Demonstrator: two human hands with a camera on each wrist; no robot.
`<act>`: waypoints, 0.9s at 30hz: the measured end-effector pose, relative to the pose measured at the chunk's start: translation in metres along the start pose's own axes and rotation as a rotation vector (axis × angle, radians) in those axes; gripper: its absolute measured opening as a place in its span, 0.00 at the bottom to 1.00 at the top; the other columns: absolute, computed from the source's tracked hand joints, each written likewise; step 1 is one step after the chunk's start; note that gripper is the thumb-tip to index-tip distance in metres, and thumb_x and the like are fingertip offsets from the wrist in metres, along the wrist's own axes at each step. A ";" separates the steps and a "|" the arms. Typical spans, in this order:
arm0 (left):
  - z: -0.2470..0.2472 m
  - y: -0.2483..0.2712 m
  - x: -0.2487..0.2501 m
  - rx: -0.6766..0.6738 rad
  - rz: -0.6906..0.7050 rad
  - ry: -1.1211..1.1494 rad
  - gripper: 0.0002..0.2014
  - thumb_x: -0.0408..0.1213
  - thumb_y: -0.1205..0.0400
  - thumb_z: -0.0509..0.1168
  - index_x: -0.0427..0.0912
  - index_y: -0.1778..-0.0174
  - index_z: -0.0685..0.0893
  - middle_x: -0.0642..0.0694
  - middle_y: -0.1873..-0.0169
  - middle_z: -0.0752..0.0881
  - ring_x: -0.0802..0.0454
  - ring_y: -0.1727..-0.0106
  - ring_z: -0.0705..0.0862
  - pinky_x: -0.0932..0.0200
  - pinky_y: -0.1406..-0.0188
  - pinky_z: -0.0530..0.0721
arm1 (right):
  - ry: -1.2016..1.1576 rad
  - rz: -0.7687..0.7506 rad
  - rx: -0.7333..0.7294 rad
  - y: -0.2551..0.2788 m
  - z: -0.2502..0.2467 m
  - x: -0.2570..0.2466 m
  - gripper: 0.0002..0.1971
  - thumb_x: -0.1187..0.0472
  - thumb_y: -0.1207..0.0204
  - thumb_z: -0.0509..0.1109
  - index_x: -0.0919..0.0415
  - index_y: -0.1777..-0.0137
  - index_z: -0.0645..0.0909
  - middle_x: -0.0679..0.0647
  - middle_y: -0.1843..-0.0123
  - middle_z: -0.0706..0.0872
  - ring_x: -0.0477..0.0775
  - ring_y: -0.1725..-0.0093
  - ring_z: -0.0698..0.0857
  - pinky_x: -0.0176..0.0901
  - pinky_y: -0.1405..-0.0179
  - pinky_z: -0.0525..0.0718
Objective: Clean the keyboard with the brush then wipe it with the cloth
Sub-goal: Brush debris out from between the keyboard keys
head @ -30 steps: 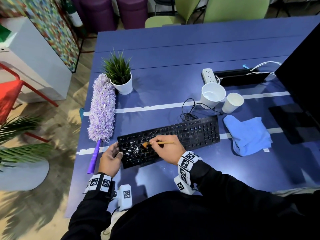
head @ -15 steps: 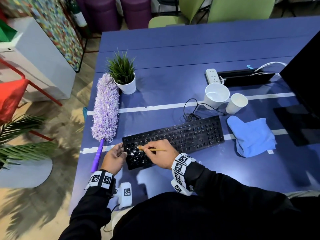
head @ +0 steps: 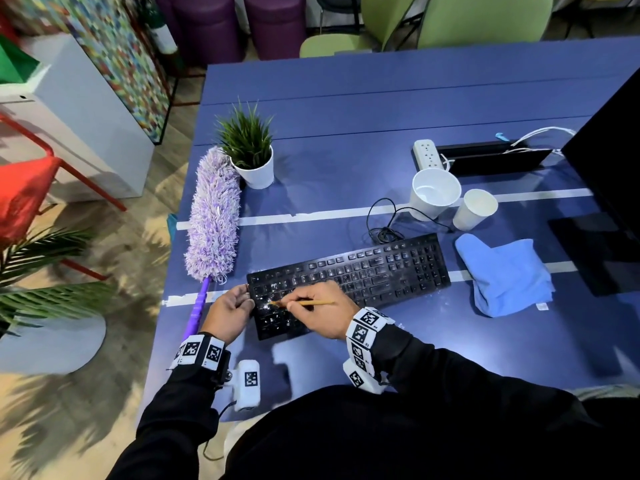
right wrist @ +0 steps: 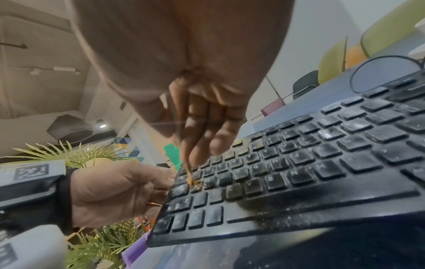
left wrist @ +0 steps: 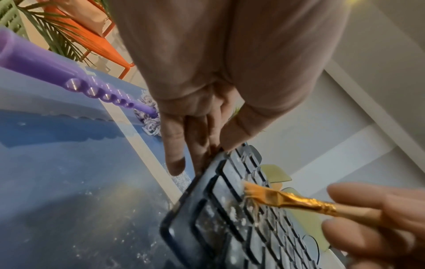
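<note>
A black keyboard (head: 363, 275) speckled with white dust lies on the blue table (head: 346, 116). My right hand (head: 311, 311) pinches a small wooden brush (head: 313, 303) with orange bristles (left wrist: 251, 192), whose tip touches the dusty keys near the keyboard's left end (right wrist: 192, 182). My left hand (head: 230, 308) steadies that left edge, thumb on top and fingers along the side (left wrist: 195, 145). A folded blue cloth (head: 505, 275) lies just right of the keyboard, untouched.
A purple duster (head: 213, 216) lies left of the keyboard beside a potted plant (head: 252, 150). Two white cups (head: 434, 194) and a power strip (head: 427, 154) stand behind the keyboard. A dark monitor (head: 609, 161) fills the right. The keyboard cable (head: 384, 220) coils behind it.
The brush tip has moved left along the keys toward the keyboard's left end. My left hand stays on the left edge. The head view has shifted slightly.
</note>
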State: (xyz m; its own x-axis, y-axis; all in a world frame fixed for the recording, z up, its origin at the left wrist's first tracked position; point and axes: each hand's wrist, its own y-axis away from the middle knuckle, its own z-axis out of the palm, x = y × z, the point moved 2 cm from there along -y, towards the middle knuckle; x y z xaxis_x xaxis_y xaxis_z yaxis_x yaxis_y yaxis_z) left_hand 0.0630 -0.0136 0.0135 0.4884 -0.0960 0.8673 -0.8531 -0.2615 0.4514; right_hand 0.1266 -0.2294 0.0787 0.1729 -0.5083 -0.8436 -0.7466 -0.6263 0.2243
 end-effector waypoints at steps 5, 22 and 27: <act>0.001 0.006 0.012 -0.025 0.013 -0.073 0.14 0.24 0.20 0.62 0.48 0.46 0.80 0.57 0.60 0.92 0.51 0.51 0.87 0.46 0.38 0.82 | 0.007 0.009 0.024 -0.003 -0.003 0.000 0.08 0.58 0.23 0.70 0.54 0.52 0.91 0.49 0.66 0.91 0.39 0.76 0.79 0.28 0.68 0.79; -0.005 0.001 0.017 -0.072 0.069 -0.248 0.15 0.21 0.18 0.61 0.48 0.48 0.74 0.45 0.55 0.86 0.57 0.56 0.86 0.41 0.35 0.81 | 0.050 -0.031 -0.019 -0.006 0.012 -0.002 0.04 0.56 0.24 0.71 0.52 0.54 0.87 0.49 0.60 0.92 0.50 0.62 0.88 0.39 0.56 0.85; -0.008 -0.002 0.007 -0.068 0.065 -0.243 0.11 0.31 0.22 0.64 0.48 0.46 0.75 0.52 0.57 0.89 0.47 0.53 0.87 0.33 0.36 0.81 | 0.013 -0.015 0.046 -0.007 0.014 -0.001 0.05 0.52 0.24 0.70 0.49 0.54 0.86 0.50 0.63 0.91 0.53 0.66 0.87 0.45 0.57 0.88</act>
State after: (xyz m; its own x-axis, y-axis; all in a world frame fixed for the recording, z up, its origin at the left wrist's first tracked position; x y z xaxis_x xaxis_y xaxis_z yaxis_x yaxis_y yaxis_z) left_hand 0.0669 -0.0063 0.0203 0.4548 -0.3410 0.8228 -0.8906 -0.1827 0.4165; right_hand 0.1233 -0.2164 0.0710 0.1924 -0.5072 -0.8401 -0.7726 -0.6061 0.1890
